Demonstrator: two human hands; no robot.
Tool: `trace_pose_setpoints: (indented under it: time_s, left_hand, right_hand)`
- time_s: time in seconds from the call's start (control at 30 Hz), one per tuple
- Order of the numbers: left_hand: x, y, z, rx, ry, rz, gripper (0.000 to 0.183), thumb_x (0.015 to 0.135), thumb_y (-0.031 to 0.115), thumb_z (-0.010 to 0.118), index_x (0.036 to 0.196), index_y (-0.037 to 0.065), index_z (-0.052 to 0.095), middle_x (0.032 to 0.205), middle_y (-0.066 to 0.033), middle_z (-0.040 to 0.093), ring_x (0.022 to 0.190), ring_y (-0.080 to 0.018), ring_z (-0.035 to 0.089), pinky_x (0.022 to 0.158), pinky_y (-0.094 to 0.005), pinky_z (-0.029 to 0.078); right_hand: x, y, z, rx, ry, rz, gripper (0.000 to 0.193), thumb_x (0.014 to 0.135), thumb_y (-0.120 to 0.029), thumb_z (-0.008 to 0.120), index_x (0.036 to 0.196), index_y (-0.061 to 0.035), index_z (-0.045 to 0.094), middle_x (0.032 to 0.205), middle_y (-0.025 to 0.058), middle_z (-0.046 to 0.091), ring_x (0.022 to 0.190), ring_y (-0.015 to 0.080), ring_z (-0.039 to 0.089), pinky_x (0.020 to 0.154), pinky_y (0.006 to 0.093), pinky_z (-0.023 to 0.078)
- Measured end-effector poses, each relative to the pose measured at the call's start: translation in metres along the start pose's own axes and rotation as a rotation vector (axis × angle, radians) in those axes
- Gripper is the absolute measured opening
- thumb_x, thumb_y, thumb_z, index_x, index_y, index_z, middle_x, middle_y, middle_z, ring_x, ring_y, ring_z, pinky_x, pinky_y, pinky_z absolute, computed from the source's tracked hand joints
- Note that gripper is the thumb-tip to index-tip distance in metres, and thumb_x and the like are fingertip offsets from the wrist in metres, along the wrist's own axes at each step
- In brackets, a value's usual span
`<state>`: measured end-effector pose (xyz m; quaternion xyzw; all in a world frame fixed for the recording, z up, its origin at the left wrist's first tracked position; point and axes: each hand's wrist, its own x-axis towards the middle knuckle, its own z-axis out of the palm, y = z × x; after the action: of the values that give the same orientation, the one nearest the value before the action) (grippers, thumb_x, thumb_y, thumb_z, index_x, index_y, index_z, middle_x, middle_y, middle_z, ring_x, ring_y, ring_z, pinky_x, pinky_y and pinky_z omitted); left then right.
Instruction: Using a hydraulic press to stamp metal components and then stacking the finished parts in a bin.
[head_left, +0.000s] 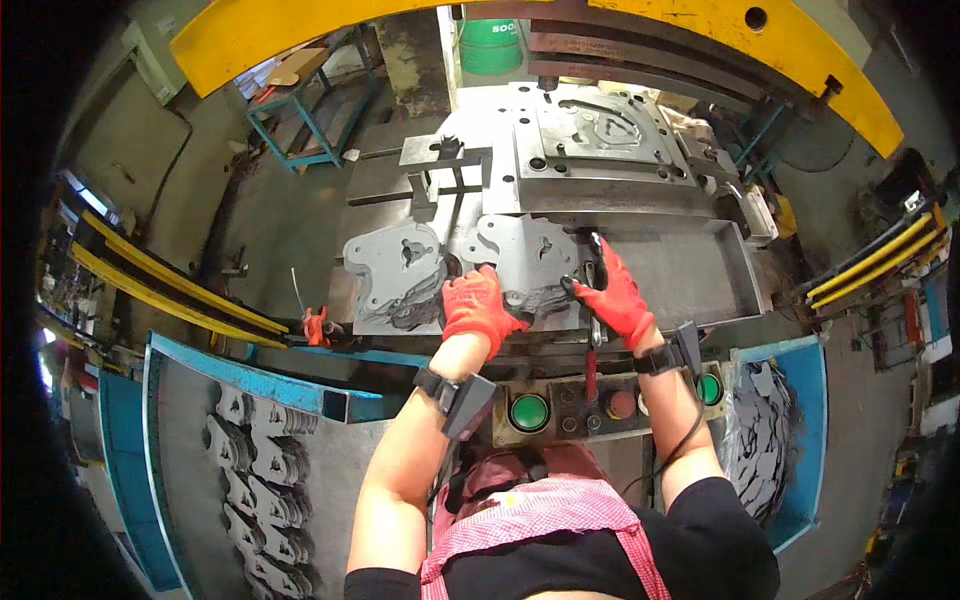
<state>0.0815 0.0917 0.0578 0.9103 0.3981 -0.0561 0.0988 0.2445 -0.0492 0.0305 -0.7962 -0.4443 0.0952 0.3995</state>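
Two stacks of flat grey stamped metal plates lie side by side on the press bench, a left stack (385,270) and a right stack (525,255). Each top plate has holes and an irregular outline. Red gloves with dark fingertips cover both hands. My left hand (478,312) is at the near left side of the right stack, its fingers bent around the plates' edge; the fingertips are partly hidden. At that stack's right side, my right hand (618,295) has its fingers stretched and thumb apart, the thumb close to the plates. Below it lies a red-handled tool (590,372).
Behind the stacks sits a metal die (600,135) under a yellow press frame (860,100). A shallow metal tray (690,270) is on the right. Near me are a panel with green buttons (529,411), a left bin (180,420) of parts and a blue right bin (808,440).
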Motion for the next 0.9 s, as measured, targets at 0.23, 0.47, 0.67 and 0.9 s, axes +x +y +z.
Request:
trace_pose_setpoints:
  time_s: [0.23,0.47,0.67,0.9]
  left_hand:
    - [0.005,0.002,0.014,-0.027,0.098,0.039,0.057,0.055,0.042,0.082,0.094,0.01,0.056,0.099,-0.0113,0.063,0.092,-0.0283,0.062,0.081,-0.0388,0.046]
    - [0.002,0.017,0.011,-0.248,0.074,-0.058,0.077,0.054,0.057,0.077,0.103,0.003,0.053,0.101,-0.0177,0.06,0.096,-0.0321,0.059,0.084,-0.0402,0.046]
    - [0.005,0.02,0.02,-0.121,0.072,-0.058,0.077,0.061,0.052,0.075,0.111,0.0,0.049,0.105,-0.0177,0.058,0.099,-0.0324,0.058,0.087,-0.0408,0.045]
    - [0.002,0.009,0.009,-0.124,0.039,0.036,0.074,0.059,0.047,0.078,0.109,0.002,0.049,0.108,-0.0156,0.056,0.102,-0.0307,0.056,0.09,-0.04,0.042]
  right_hand:
    - [0.04,0.012,0.018,0.304,-0.187,-0.079,0.089,0.073,-0.029,0.074,0.141,0.0005,0.024,0.138,0.0241,0.039,0.128,0.0327,0.039,0.105,0.0364,0.031]
    - [0.055,0.021,0.026,-0.047,-0.156,-0.184,0.078,0.077,-0.027,0.067,0.138,0.0028,0.029,0.138,0.0229,0.038,0.129,0.0337,0.035,0.107,0.0377,0.029]
    - [0.064,0.037,0.027,-0.023,-0.15,-0.314,0.065,0.083,-0.028,0.059,0.136,0.0009,0.035,0.136,0.0232,0.04,0.128,0.0346,0.036,0.107,0.0391,0.029]
    - [0.053,0.052,0.013,0.479,-0.116,-0.055,0.057,0.089,-0.016,0.053,0.14,-0.0011,0.03,0.137,0.0215,0.041,0.128,0.0295,0.04,0.105,0.0354,0.031]
